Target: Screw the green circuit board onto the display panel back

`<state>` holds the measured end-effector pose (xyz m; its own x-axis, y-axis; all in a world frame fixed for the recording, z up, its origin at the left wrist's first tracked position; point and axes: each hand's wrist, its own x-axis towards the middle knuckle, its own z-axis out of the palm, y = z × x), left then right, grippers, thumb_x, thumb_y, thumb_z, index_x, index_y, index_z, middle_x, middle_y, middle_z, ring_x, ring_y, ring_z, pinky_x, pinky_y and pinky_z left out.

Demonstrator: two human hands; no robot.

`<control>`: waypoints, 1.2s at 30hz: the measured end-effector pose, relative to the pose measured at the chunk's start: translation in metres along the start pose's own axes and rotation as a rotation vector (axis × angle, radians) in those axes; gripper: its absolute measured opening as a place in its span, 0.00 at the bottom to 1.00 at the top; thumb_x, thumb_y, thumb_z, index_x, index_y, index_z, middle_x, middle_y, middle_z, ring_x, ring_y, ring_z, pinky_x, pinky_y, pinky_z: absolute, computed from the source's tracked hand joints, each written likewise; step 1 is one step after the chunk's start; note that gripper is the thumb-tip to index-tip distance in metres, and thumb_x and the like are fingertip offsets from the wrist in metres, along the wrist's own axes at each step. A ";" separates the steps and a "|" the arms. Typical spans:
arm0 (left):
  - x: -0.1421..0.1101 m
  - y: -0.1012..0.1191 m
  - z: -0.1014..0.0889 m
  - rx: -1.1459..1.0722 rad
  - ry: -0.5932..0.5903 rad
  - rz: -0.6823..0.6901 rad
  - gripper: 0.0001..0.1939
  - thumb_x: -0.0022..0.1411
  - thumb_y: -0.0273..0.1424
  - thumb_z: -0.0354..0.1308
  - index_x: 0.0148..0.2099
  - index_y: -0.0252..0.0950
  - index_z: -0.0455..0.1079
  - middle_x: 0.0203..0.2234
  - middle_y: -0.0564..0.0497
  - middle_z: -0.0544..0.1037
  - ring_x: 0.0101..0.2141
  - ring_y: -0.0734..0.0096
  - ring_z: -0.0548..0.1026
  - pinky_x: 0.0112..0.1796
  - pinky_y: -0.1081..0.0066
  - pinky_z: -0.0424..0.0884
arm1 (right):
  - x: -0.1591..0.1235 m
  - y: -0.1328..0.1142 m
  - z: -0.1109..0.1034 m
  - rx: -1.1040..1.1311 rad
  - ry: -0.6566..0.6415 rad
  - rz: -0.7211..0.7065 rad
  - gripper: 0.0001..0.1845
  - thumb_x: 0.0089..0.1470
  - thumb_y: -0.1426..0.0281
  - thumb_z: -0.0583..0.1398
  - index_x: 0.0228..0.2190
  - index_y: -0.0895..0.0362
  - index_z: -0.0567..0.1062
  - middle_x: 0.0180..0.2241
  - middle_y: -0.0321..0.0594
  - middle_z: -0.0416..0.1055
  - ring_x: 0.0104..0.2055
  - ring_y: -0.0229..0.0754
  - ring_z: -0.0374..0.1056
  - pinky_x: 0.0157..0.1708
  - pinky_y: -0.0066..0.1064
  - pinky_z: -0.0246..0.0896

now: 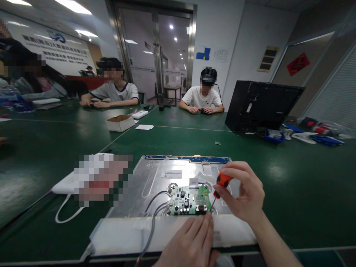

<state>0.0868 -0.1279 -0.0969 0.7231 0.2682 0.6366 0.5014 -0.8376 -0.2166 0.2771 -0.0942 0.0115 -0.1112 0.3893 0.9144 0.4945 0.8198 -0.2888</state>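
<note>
My right hand (247,191) grips a short screwdriver with an orange-and-black handle (223,180) between thumb and fingers. Its thin shaft slants down to the lower right corner of a green circuit board (190,200). With fingers stretched out and lying close together, my left hand (191,237) rests on the white strip (125,231) below the board, fingertips beside the screwdriver's tip. Any screw under the tip is too small to make out. The board sits on a silver metal panel (150,178), with grey cables (154,218) running from its left side.
A white device with a cable (63,183), partly pixelated, lies left of the panel. Further back are an open cardboard box (120,123), a black monitor (261,105) and a blue tray (274,137). Other people sit across the green table (178,139).
</note>
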 end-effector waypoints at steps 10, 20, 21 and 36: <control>0.000 0.001 0.000 0.011 0.014 -0.005 0.21 0.72 0.36 0.51 0.56 0.23 0.70 0.48 0.38 0.81 0.49 0.59 0.77 0.50 0.64 0.69 | -0.005 0.002 0.002 0.042 0.002 0.054 0.19 0.55 0.76 0.66 0.47 0.53 0.71 0.40 0.40 0.79 0.40 0.43 0.78 0.39 0.34 0.74; 0.001 -0.001 -0.001 0.014 -0.014 0.006 0.21 0.73 0.36 0.50 0.57 0.23 0.71 0.49 0.38 0.81 0.50 0.59 0.77 0.50 0.64 0.70 | -0.008 0.002 0.000 0.017 -0.040 0.040 0.18 0.58 0.75 0.62 0.50 0.53 0.70 0.41 0.43 0.79 0.37 0.44 0.77 0.37 0.36 0.74; 0.001 -0.001 -0.001 0.013 -0.019 0.007 0.22 0.73 0.36 0.50 0.57 0.23 0.71 0.49 0.38 0.81 0.50 0.59 0.77 0.49 0.64 0.70 | -0.006 0.002 0.000 0.015 -0.039 0.025 0.18 0.58 0.76 0.61 0.50 0.53 0.71 0.42 0.44 0.78 0.39 0.45 0.77 0.38 0.37 0.74; 0.005 0.000 -0.002 0.005 0.052 -0.007 0.20 0.75 0.34 0.47 0.55 0.23 0.72 0.48 0.39 0.82 0.47 0.60 0.78 0.48 0.65 0.70 | -0.003 -0.002 0.002 -0.075 -0.012 0.009 0.17 0.57 0.73 0.64 0.49 0.53 0.71 0.35 0.40 0.79 0.30 0.41 0.75 0.31 0.33 0.74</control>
<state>0.0890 -0.1273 -0.0926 0.6942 0.2488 0.6754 0.5088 -0.8333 -0.2160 0.2750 -0.0963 0.0089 -0.1165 0.4015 0.9084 0.5589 0.7826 -0.2743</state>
